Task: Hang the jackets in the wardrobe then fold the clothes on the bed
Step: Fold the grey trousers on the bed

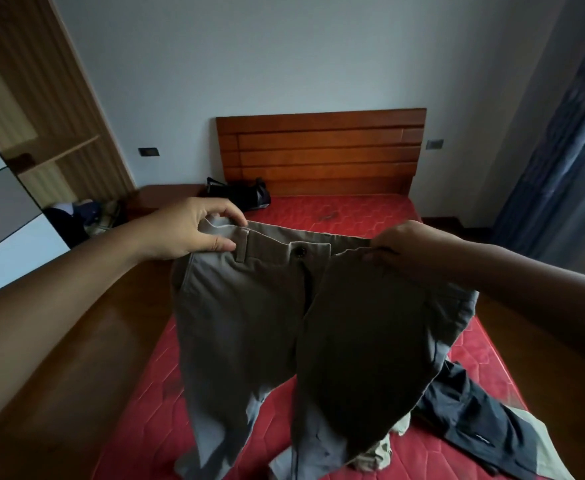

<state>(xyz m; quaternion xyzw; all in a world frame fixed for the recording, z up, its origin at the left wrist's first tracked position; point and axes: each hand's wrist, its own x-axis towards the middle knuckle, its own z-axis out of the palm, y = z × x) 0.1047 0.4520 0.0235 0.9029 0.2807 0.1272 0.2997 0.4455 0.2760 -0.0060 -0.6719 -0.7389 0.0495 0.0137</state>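
1. Clothing: a dark garment lies on the red bed below the right hand, half hidden by trousers.
2. Left hand and right hand each pinch the trousers' waistband above the bed.
3. Beyond the left hand, a black bag sits by the headboard.

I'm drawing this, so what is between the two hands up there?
The head view shows the waistband of the khaki trousers stretched between the left hand and the right hand, with a dark button near its middle. Both hands pinch it.
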